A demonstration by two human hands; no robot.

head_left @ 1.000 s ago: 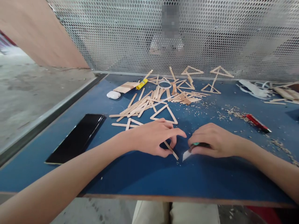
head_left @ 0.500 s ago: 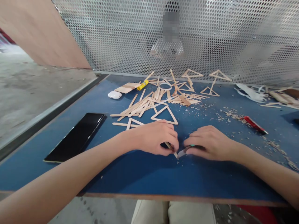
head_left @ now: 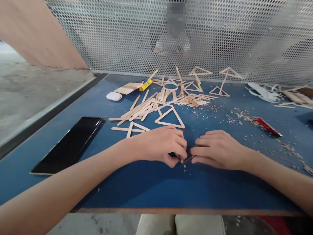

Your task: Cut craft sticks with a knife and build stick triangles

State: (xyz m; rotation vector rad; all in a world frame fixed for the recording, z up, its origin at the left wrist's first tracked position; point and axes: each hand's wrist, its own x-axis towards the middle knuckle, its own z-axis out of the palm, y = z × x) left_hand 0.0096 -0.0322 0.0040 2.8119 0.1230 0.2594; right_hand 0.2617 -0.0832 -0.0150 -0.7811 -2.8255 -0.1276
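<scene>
My left hand [head_left: 160,145] rests on the blue table [head_left: 146,182] and pinches a wooden craft stick, of which only the tip [head_left: 181,160] shows under my fingers. My right hand [head_left: 216,149] lies right beside it, closed around a small utility knife whose blade [head_left: 188,159] points left and meets the stick's tip. The knife handle is hidden inside my fist. Both hands touch the tabletop near its front edge.
A black phone [head_left: 69,143] lies at the left. A pile of craft sticks [head_left: 149,107], a stick triangle [head_left: 169,118], a white earbud case [head_left: 113,96], a yellow glue stick [head_left: 145,85] and a red knife [head_left: 267,126] lie farther back. Wood shavings are scattered right. Perforated metal screen behind, with a person beyond it.
My left fingers closed down over the stick, hiding most of it. My right hand slid left, bringing the blade against the stick's tip. The knife's green handle is no longer visible.
</scene>
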